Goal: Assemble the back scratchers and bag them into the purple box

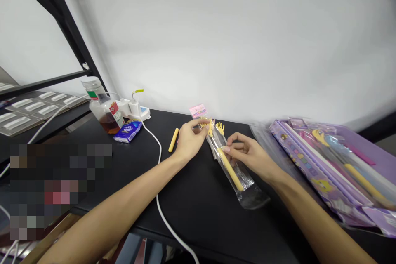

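A back scratcher with a yellow handle (230, 169) lies inside a clear plastic bag (249, 181) with a pink header card (198, 110) at its far end. My left hand (192, 138) is closed, its thumb and fingers pinching the bag near the yellow claw-shaped end. My right hand (247, 152) pinches the side of the same bag around its middle, thumb on top. A second yellow claw (220, 128) shows just beyond the bag, its lower part mostly hidden. To the left of my left hand, a loose yellow stick (173, 140) rests on the black table (198, 210).
On the right stands a purple box (315, 173) of wrapped back scratchers, with plastic film beside it. A bottle of brown liquid (107, 111), a blue packet (127, 131) and a power strip (144, 113) are at the left. A white cable (159, 198) crosses the table.
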Action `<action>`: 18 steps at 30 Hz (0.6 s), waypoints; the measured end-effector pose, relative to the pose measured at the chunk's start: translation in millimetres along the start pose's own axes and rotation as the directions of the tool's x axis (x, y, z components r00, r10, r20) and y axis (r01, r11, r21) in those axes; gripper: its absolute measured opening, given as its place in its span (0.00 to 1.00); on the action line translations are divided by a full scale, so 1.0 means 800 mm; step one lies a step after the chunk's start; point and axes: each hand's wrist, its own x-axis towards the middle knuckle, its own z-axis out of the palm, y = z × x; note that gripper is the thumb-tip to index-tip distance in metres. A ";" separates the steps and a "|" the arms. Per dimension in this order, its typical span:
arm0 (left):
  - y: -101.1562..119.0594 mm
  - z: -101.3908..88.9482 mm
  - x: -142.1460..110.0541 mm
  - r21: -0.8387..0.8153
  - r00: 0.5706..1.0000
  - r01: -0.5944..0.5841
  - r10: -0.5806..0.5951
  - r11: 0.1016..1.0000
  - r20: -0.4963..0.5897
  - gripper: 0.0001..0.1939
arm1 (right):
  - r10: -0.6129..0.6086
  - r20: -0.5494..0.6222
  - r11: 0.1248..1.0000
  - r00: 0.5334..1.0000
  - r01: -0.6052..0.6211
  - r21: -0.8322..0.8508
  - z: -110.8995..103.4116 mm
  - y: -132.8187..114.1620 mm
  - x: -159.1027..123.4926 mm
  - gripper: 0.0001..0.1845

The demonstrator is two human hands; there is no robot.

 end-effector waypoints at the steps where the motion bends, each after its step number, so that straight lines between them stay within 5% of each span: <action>1: 0.000 0.000 -0.001 -0.001 1.000 0.013 -0.013 1.000 -0.001 0.12 | 0.007 -0.003 1.000 1.000 -0.007 0.003 0.000 0.000 0.000 0.22; 5: 0.006 0.003 -0.005 -0.066 0.997 0.049 -0.045 0.997 0.056 0.14 | 0.030 0.003 0.998 1.000 -0.030 -0.053 -0.006 -0.004 -0.002 0.21; 10: 0.020 0.009 -0.003 -0.115 0.961 0.102 -0.068 0.988 0.269 0.20 | 0.007 -0.059 0.972 0.998 -0.020 -0.235 -0.028 -0.016 -0.009 0.18; 14: 0.035 0.027 0.003 0.040 0.916 0.115 -0.121 0.993 0.382 0.20 | 0.007 -0.142 0.962 0.990 -0.046 -0.268 -0.063 -0.027 -0.022 0.18; 18: 0.041 0.065 0.008 0.213 0.818 -0.041 -0.090 0.976 0.569 0.10 | 0.011 -0.357 0.954 0.934 -0.116 -0.276 -0.120 -0.041 -0.043 0.21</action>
